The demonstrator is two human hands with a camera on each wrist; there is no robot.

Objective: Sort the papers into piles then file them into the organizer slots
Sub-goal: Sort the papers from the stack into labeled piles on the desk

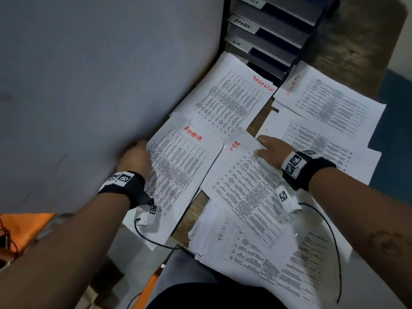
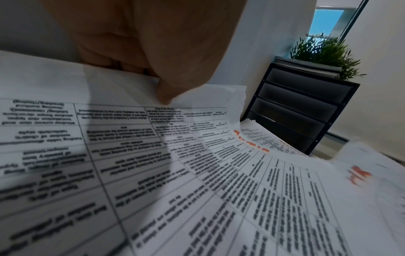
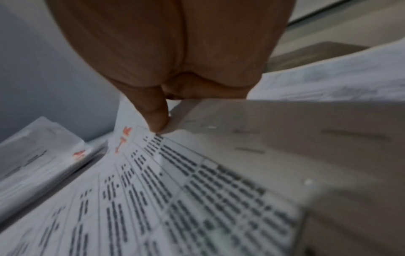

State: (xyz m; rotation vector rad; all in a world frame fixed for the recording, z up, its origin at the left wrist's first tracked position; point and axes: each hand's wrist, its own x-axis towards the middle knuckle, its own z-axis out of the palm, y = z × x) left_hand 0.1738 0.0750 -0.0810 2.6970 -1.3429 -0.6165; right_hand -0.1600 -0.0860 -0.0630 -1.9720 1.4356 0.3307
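Paper piles with red hand-written labels cover the desk. My left hand grips the left edge of the ADMIN pile beside the wall; in the left wrist view the thumb lies on top of the ADMIN pile and the fingers are hidden beneath it. My right hand pinches the top right edge of the HR sheet; its thumb presses on the HR sheet, which is lifted and curled there. The black organizer with labelled slots stands at the back.
A TASKLIST pile lies in front of the organizer, and a SECURITY pile to its right. Another pile sits under my right wrist. A thick mixed stack lies nearest me. The grey wall runs along the left. A plant tops the organizer.
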